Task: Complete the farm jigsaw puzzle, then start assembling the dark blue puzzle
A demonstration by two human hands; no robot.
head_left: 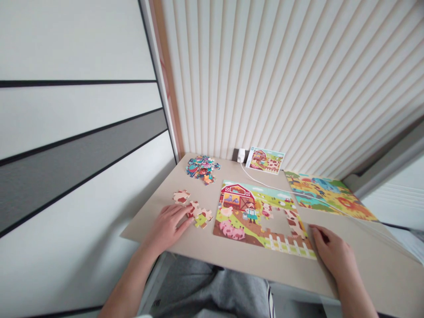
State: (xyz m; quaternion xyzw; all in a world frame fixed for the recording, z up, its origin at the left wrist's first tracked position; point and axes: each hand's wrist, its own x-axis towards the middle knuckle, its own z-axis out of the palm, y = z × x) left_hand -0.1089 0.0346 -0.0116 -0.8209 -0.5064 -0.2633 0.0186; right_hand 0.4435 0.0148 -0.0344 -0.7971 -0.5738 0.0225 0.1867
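My left hand [169, 224] lies palm down at the left of the table, its fingers stretched out and the tips touching loose brown-and-white puzzle pieces [192, 206]. A green-edged puzzle piece [200, 220] lies just beyond my thumb, and another spotted piece [181, 197] is above the knuckles. To the right lies a farm jigsaw puzzle [235, 216] with a barn, a pig and a farmer; a gap shows the tabletop in the cow's body. My right hand [333, 251] rests beside the puzzle's right edge, fingers loosely curled, with nothing visible in them.
A heap of colourful puzzle pieces [202, 167] sits at the back left. A farm picture card [265, 160] leans at the back beside a white charger [241, 154]. Its white cable [265, 184] crosses over a safari puzzle [331, 194] on the right. The table [245, 254] meets a ribbed panel.
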